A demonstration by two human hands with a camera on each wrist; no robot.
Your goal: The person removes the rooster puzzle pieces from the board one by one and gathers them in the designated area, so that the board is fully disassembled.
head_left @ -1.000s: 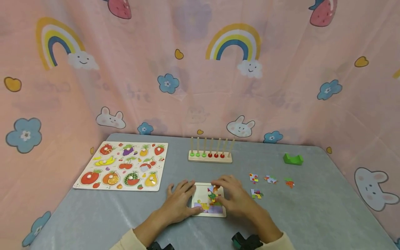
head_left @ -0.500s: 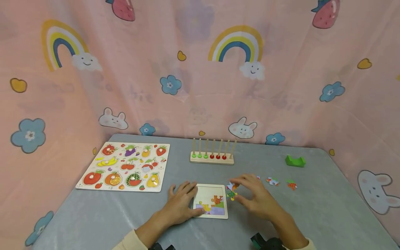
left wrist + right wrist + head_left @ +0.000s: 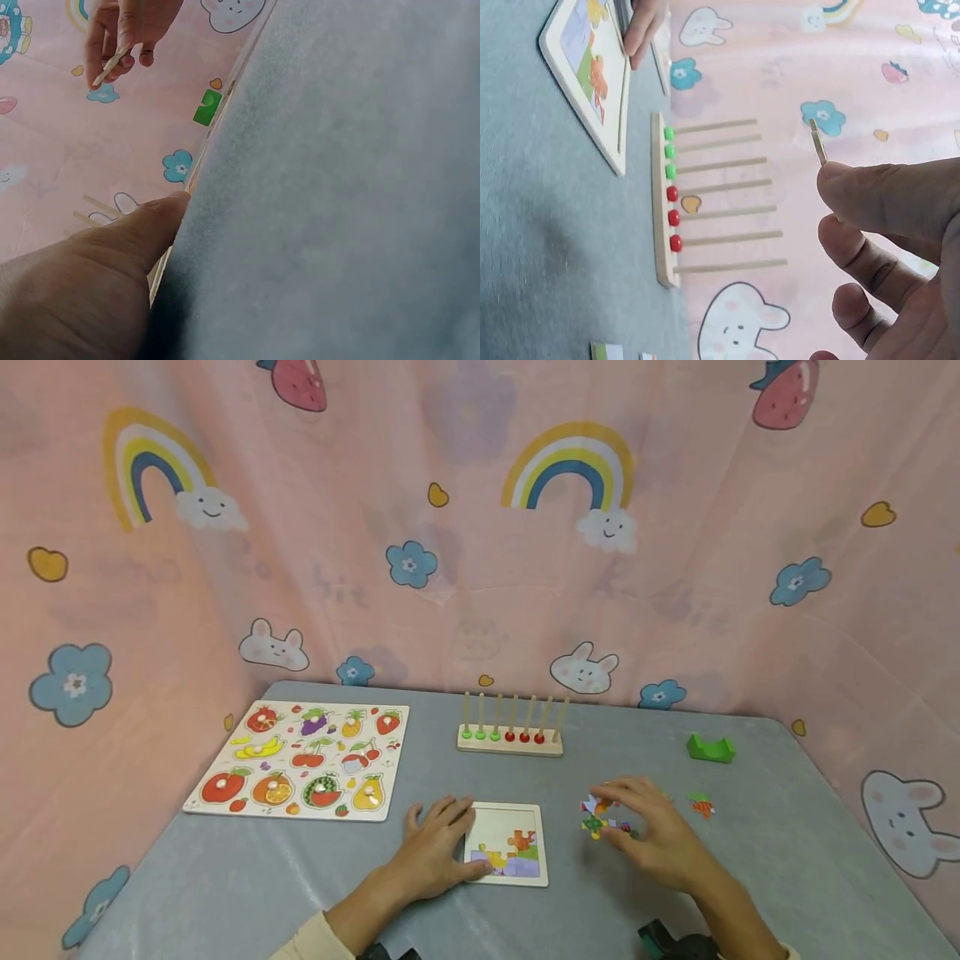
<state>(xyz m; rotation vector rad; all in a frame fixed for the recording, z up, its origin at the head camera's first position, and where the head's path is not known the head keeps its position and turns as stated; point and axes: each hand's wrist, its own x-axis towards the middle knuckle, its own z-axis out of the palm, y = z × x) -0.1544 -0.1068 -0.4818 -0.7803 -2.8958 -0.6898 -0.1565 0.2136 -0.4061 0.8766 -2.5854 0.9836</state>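
Between the thumb and fingertips of the right hand (image 3: 660,842), pinched on its edges above the table, is a colourful puzzle piece (image 3: 592,824). To these fingers' left, apart from the piece, lies a partly filled puzzle tray (image 3: 506,821); the left hand (image 3: 429,853) rests on its left edge, fingers spread. Right of the pinching fingers lies a carrot piece (image 3: 702,807); farther beyond them stand a bead rack (image 3: 510,743) and a green block (image 3: 711,751).
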